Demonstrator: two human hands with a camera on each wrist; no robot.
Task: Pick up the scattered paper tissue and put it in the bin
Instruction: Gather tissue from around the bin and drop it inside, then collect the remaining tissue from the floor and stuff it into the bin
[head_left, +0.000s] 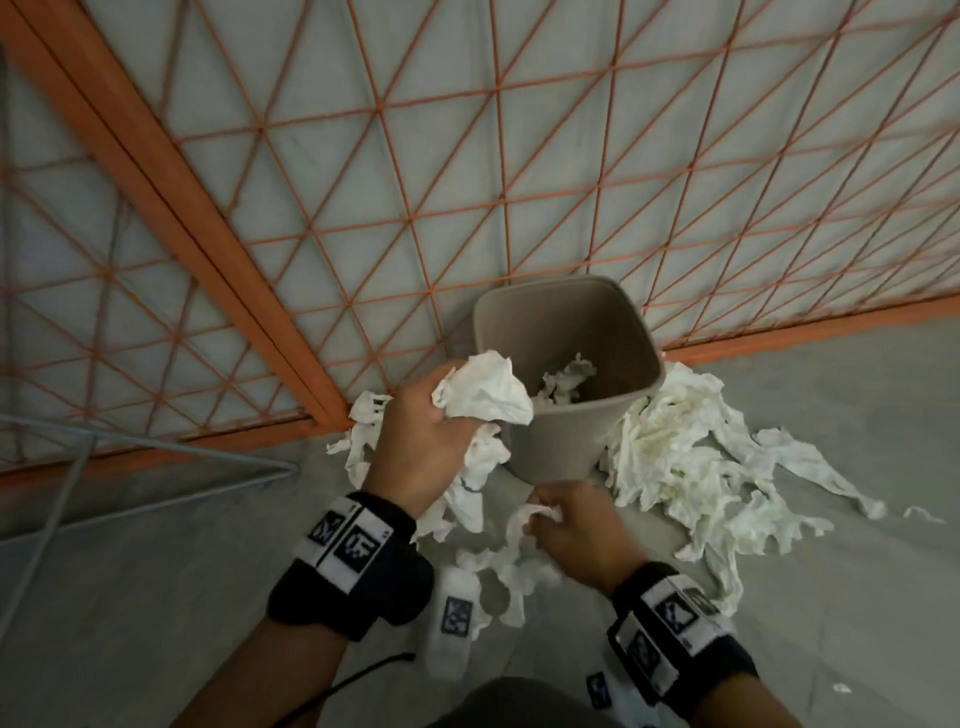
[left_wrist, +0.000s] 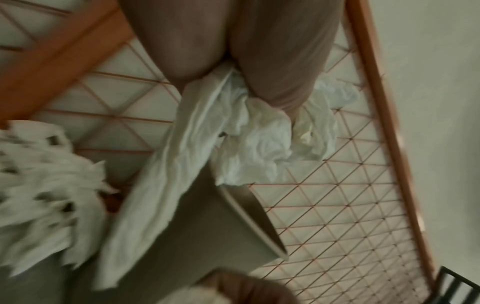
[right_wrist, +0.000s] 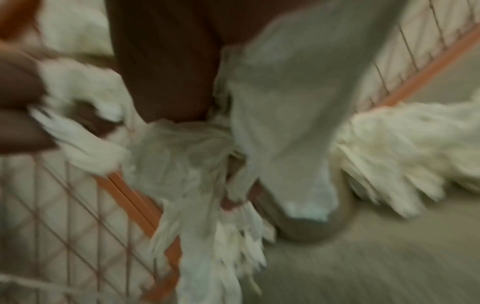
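Note:
A beige bin (head_left: 566, 415) stands on the grey floor against the orange mesh fence, with some crumpled tissue (head_left: 563, 382) inside. My left hand (head_left: 423, 431) grips a white tissue wad (head_left: 485, 389) at the bin's left rim; in the left wrist view the wad (left_wrist: 259, 139) bulges between the fingers above the bin's rim (left_wrist: 249, 216). My right hand (head_left: 576, 525) holds a long tissue strip (head_left: 514, 551) in front of the bin; the right wrist view is blurred, showing the strip (right_wrist: 187, 164) trailing down. A big tissue pile (head_left: 691, 467) lies right of the bin.
The orange mesh fence (head_left: 467, 171) closes off the back. More torn tissue (head_left: 363, 431) lies left of the bin by the fence post. A grey wire frame (head_left: 156, 467) and cable lie at the left. A small scrap (head_left: 841, 688) sits at the lower right.

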